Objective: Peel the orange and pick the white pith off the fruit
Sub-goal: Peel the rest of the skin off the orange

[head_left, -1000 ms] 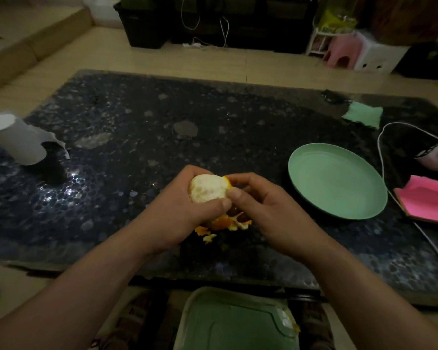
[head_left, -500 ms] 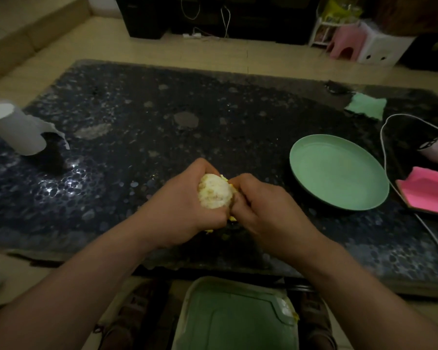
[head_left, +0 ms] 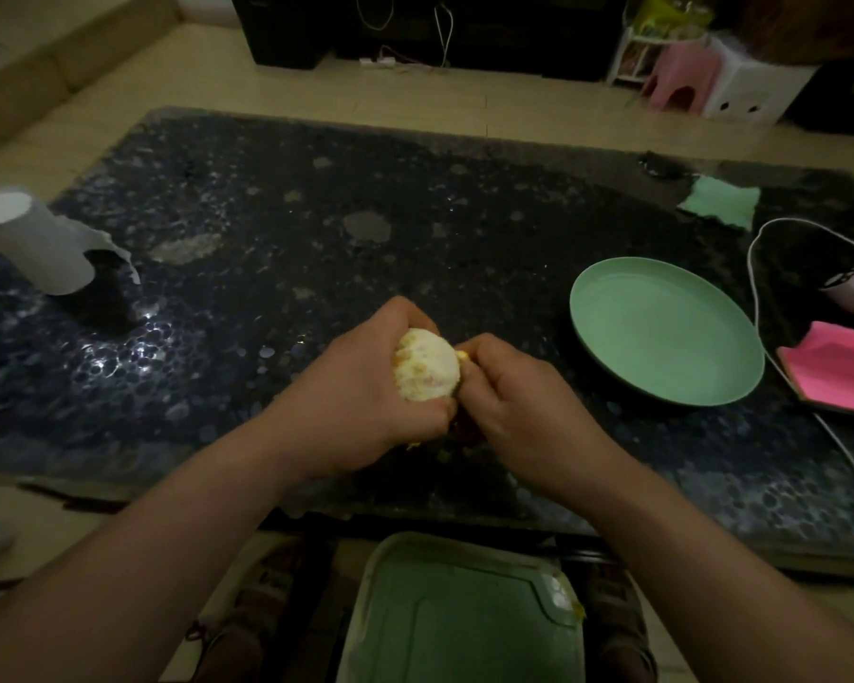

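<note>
1. Orange, centre of the frame, held just above the near part of the bench: a round fruit whose upward face is stripped to pale, matt, fibrous pith with small yellow flecks.
2. Left hand: fingers curled round the left and lower sides of the orange, cradling it firmly.
3. Right hand: fingers bent close together against the fruit's right flank, pinching a small yellow scrap of peel; what lies beneath the palm is hidden.
4. Hazard A: too tight a squeeze by the left hand would probably burst the soft segments under the thin pith. The juice would then make the fruit slippery, so it could drop to the bench.
5. Hazard B: a sharp pull on the peel may snap it into crumbs, not a strip. These would scatter on the bench instead of falling into the bin at bottom centre.
6. Hazard C: the dim light makes fine white threads hard to tell from flesh, so some pith may be missed.
7. Surroundings: the bench is dark and glossy with a pebbled pattern. The plate, right of centre, is smooth, pale green, round and shallow. The paper roll, at the left edge, is white and soft with a torn loose end
</note>
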{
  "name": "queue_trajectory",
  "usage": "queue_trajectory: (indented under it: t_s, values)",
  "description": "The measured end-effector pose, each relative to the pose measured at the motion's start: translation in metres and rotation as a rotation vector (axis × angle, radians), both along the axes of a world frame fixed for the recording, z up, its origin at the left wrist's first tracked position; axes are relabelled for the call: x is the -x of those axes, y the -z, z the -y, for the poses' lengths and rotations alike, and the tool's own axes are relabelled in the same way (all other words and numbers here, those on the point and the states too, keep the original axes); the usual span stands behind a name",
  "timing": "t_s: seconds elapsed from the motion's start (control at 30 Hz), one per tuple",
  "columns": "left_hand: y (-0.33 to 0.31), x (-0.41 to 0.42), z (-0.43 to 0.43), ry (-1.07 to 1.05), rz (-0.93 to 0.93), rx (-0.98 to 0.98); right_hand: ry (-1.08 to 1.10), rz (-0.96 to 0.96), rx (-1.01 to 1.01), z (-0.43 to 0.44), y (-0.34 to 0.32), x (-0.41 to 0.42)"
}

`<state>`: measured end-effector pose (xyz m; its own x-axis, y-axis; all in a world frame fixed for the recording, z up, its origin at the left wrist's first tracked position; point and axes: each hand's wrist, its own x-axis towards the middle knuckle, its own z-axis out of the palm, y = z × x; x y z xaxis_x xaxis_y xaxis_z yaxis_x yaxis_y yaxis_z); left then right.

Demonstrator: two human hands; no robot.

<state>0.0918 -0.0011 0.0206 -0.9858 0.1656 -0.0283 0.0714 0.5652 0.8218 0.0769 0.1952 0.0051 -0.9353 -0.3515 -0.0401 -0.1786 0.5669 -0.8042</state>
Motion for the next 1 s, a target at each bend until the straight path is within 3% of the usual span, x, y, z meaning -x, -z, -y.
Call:
queue_trajectory:
  t_s: [0.2, 0.4, 0.5, 0.67, 0.73, 0.87, 1.0]
  values:
    - [0.002, 0.001, 0.002, 0.004, 0.001, 0.077, 0.039, -0.001, 0.027, 0.0, 0.005, 0.002]
    - [-0.002, 0.006, 0.009, 0.028, 0.11, -0.179, 0.051, 0.126, 0.231, 0.0, 0.0, 0.003]
    - [0.0, 0.006, 0.011, 0.021, 0.107, -0.201, 0.05, 0.18, 0.29, 0.001, 0.0, 0.004]
    - [-0.001, 0.002, 0.008, 0.026, 0.045, -0.107, -0.022, -0.02, 0.002, 0.002, 0.002, 0.002]
    - [-0.001, 0.002, 0.007, 0.044, 0.023, -0.105, -0.023, -0.024, 0.001, 0.002, -0.003, 0.002]
    - [0.0, 0.001, 0.009, 0.069, 0.086, -0.33, 0.019, 0.107, 0.217, -0.001, -0.011, -0.001]
    - [0.003, 0.005, 0.012, -0.047, 0.28, -0.758, 0.16, 0.32, 0.575, -0.001, -0.017, 0.002]
